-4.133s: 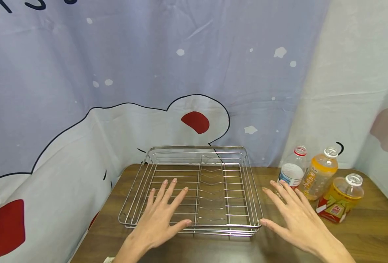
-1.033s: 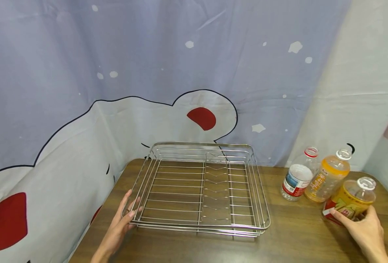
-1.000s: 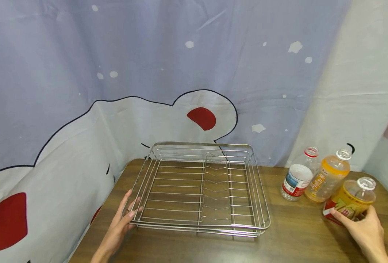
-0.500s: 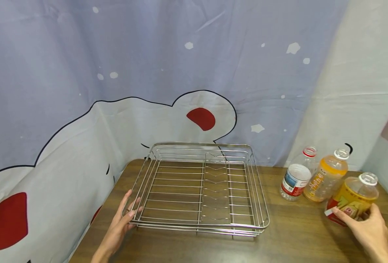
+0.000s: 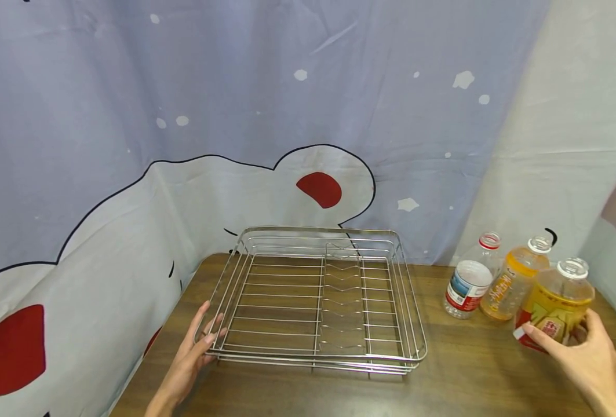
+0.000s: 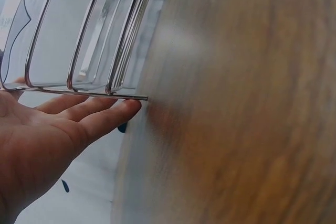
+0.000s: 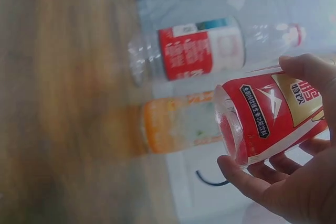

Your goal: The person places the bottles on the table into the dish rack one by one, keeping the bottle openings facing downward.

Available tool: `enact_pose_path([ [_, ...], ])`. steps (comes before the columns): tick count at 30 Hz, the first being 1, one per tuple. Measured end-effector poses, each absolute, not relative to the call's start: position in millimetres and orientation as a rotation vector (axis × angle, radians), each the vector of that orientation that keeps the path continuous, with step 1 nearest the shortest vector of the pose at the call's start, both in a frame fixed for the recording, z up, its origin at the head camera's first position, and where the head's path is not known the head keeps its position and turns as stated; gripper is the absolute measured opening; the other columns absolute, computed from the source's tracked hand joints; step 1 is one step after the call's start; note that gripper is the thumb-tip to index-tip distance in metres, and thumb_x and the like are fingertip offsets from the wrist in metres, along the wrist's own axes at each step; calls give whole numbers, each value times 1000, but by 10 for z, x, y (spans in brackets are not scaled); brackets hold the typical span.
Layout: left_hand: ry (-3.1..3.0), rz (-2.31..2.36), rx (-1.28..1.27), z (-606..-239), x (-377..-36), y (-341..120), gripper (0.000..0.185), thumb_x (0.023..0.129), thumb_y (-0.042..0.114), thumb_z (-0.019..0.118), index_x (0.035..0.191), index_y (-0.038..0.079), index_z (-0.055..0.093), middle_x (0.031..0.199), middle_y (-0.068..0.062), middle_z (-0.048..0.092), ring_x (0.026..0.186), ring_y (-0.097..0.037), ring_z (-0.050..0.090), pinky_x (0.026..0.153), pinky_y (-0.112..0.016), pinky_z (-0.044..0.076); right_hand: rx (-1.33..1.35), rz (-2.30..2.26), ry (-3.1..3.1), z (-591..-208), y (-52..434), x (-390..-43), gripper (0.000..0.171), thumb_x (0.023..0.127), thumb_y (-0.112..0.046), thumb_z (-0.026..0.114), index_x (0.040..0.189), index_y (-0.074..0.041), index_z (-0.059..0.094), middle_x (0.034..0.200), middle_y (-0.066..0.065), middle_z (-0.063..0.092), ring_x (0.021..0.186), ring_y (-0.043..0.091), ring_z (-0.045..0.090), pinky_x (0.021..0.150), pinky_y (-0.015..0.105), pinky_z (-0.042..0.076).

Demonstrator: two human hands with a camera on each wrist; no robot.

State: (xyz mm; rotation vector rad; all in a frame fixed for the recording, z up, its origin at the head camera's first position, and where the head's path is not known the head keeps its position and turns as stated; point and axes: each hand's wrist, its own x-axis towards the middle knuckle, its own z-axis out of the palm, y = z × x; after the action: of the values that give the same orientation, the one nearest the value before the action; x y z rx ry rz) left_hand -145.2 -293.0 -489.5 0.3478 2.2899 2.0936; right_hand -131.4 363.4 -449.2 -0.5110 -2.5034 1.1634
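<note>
A wire dish rack (image 5: pixel 315 301) stands on the wooden table. My left hand (image 5: pixel 185 359) holds its near left corner, thumb at the front rim and fingers along the left side; in the left wrist view those fingers (image 6: pixel 107 116) lie fairly straight against the lower wires. My right hand (image 5: pixel 589 359) grips an uncapped clear plastic drink bottle (image 5: pixel 555 307) with a red and yellow label, its thumb on the near side. In the right wrist view the bottle's base (image 7: pixel 231 129) shows clear of the table, and the bottle leans slightly.
Behind the held bottle stand two more uncapped bottles: a clear one with a red, white and blue label (image 5: pixel 466 286) and an orange-labelled one (image 5: pixel 513 281). The table (image 5: pixel 266 394) backs onto a printed curtain (image 5: pixel 234 104) that also runs along both sides.
Both hands hovered open at first; the left then took the rack's corner and the right took the red and yellow bottle. Over the last second the bottle has risen off the table; the left hand stayed put.
</note>
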Motion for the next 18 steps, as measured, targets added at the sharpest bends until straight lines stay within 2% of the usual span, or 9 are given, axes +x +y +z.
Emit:
enact_pose_path([
  [2, 2283, 2100, 352, -4898, -1454, -2935, 64, 106, 11, 33, 160, 22, 0, 156, -32, 16, 127, -17, 51, 91, -79, 30, -492, 1169, -2496, -4432, 3587, -1302, 94, 86, -36, 77, 153, -1, 21, 149, 36, 30, 132, 56, 31, 112, 59, 23],
  [4, 2283, 2100, 356, -4900, -1457, -2939, 64, 106, 11, 33, 160, 23, 1, 156, -32, 16, 126, -15, 51, 91, -79, 31, -480, 1156, -2499, -4379, 3543, -1284, 93, 86, -36, 78, 154, -5, 23, 149, 34, 32, 133, 53, 33, 114, 43, 27],
  [7, 2285, 2099, 354, -4903, -1456, -2944, 64, 106, 11, 33, 160, 24, 1, 156, -32, 16, 126, -15, 51, 91, -78, 32, -441, 1114, -2493, -4330, 3494, -1268, 90, 84, -35, 80, 154, -13, 29, 145, 31, 39, 132, 17, 43, 94, 14, 32],
  [9, 2285, 2102, 356, -4905, -1457, -2945, 64, 106, 10, 33, 160, 24, 2, 156, -33, 16, 126, -14, 51, 91, -77, 33, -414, 1100, -2487, -4296, 3466, -1262, 89, 82, -34, 81, 153, -18, 30, 143, 30, 41, 121, -3, 40, 80, 8, 32],
  [10, 2284, 2103, 356, -4906, -1457, -2945, 64, 106, 10, 33, 160, 24, 2, 155, -33, 16, 126, -14, 52, 91, -76, 34, -401, 1092, -2485, -4281, 3452, -1258, 89, 82, -34, 82, 153, -19, 31, 143, 29, 42, 116, -8, 38, 77, 8, 31],
  [12, 2285, 2102, 356, -4904, -1457, -2945, 63, 106, 10, 33, 160, 23, 2, 155, -33, 16, 126, -15, 52, 91, -76, 35, -386, 1078, -2491, -4244, 3420, -1253, 91, 82, -34, 82, 154, -19, 30, 143, 29, 42, 119, -3, 40, 77, 10, 31],
  [14, 2288, 2100, 354, -4901, -1457, -2944, 63, 106, 10, 33, 160, 23, 2, 155, -32, 17, 126, -16, 52, 91, -75, 35, -373, 1068, -2501, -4201, 3383, -1246, 93, 82, -35, 82, 155, -19, 28, 144, 30, 41, 129, 13, 40, 82, 13, 31],
  [16, 2293, 2096, 350, -4896, -1457, -2943, 63, 106, 11, 33, 160, 23, 3, 156, -31, 17, 126, -16, 52, 91, -74, 36, -355, 1038, -2511, -4154, 3342, -1239, 95, 81, -35, 83, 156, -17, 27, 143, 30, 43, 131, 29, 39, 83, 18, 32],
  [18, 2294, 2095, 344, -4893, -1458, -2943, 63, 106, 12, 33, 160, 23, 3, 156, -31, 18, 126, -17, 52, 92, -74, 36, -317, 1011, -2494, -4103, 3306, -1241, 96, 78, -34, 85, 155, -16, 30, 138, 30, 47, 123, 17, 44, 79, 17, 31],
])
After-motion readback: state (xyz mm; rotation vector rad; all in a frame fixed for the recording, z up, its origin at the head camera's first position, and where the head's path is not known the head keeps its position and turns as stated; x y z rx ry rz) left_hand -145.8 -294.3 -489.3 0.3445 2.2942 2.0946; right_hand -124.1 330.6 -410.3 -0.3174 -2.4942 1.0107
